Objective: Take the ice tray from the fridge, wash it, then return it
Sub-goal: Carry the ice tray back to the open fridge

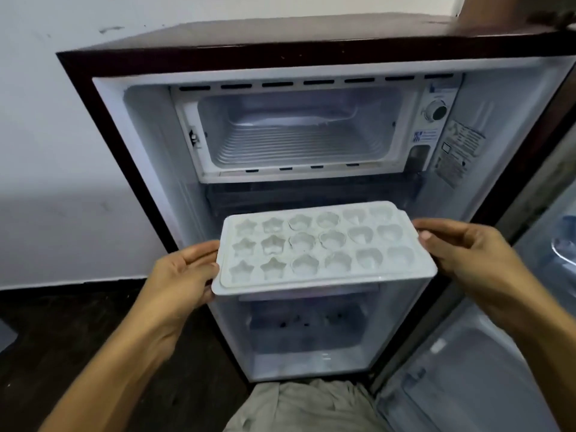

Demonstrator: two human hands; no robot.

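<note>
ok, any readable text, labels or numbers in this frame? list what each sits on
No text can be read.
Sticker beside the thermostat dial: print too blurred.
Blue-and-white label on the control panel: blurred.
Large sticker on the fridge's right inner wall: lines of print, too small to read.
Ice tray: no markings visible.

fridge door [486,369] cut off at right edge, sticker [459,151] print too blurred to read

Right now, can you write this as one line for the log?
pale plastic ice tray | level, outside open fridge | left hand grips left edge | right hand grips right edge
</note>
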